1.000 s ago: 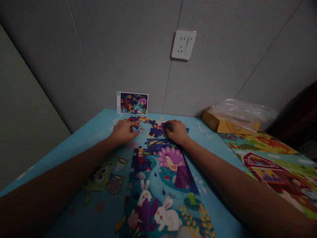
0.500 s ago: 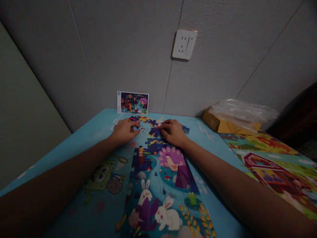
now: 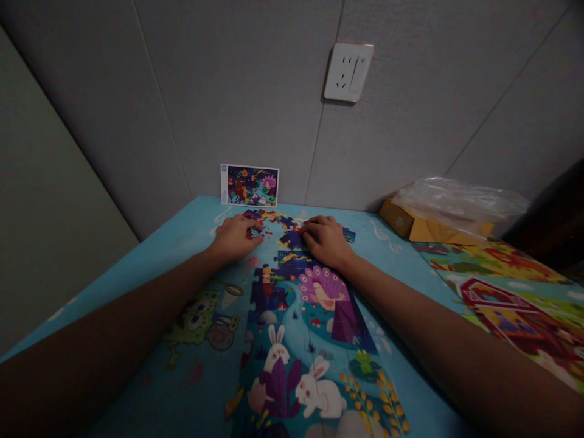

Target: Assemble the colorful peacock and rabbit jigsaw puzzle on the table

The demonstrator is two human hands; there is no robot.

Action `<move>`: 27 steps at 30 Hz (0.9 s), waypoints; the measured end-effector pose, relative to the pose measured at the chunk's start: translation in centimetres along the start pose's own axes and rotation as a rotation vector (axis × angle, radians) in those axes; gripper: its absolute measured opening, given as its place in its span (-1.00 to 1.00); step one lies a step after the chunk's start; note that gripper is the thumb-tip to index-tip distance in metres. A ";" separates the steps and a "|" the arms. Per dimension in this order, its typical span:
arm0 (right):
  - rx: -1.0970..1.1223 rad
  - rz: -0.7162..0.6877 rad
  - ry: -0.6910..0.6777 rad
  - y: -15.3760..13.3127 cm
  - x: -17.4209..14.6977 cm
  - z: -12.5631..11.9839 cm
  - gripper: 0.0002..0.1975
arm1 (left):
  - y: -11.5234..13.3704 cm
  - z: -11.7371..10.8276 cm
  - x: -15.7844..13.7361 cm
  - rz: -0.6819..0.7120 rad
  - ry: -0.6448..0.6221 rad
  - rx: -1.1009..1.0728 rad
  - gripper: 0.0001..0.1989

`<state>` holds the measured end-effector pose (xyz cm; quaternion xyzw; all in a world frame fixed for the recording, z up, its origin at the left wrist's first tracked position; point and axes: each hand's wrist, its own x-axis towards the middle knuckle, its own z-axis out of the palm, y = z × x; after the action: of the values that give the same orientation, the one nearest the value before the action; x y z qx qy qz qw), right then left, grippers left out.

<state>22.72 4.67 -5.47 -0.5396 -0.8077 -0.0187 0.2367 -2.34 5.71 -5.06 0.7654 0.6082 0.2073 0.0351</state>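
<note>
Loose jigsaw pieces point(image 3: 269, 215) lie at the far end of the blue table. My left hand point(image 3: 235, 238) rests at their left side, thumb and curved fingers apart around several small pieces point(image 3: 255, 232). Opposite it, my right hand point(image 3: 327, 238) has its fingers bent down on a puzzle piece, mostly hidden beneath the fingertips. Dark purple pieces point(image 3: 292, 239) lie just left of its thumb. Nearer to me stretches a joined puzzle section point(image 3: 298, 328) with a pink peacock, white rabbits and a frog.
A picture card point(image 3: 250, 185) leans on the wall behind the pieces. To the right are a yellow box point(image 3: 410, 224) with clear plastic wrap point(image 3: 460, 201) and another colourful puzzle point(image 3: 506, 298). The blue tabletop point(image 3: 182, 234) bears a cartoon print. A wall socket point(image 3: 349, 72) is above.
The view has shifted slightly, so everything except the wall socket appears a little further right. My hands stay at the same pieces, with hardly any finger movement visible.
</note>
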 end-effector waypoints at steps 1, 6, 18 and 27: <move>0.005 -0.012 0.000 -0.1 -0.1 0.0 -0.70 | 0.0 0.0 0.0 -0.003 0.002 0.003 -0.65; 0.009 -0.050 -0.017 -0.4 -0.2 -0.2 -0.72 | 0.2 0.0 0.0 -0.036 -0.018 0.016 -0.64; -0.018 -0.045 -0.105 -0.8 -0.1 -0.3 -0.65 | -0.1 0.2 0.1 -0.022 -0.022 0.001 -0.64; -0.098 0.142 -0.048 -0.7 -0.1 -0.4 -0.68 | 0.2 -0.2 0.0 -0.033 -0.045 0.014 -0.62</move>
<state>22.27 4.23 -5.00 -0.6067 -0.7711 -0.0286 0.1913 -2.18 5.65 -4.81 0.7598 0.6215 0.1852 0.0466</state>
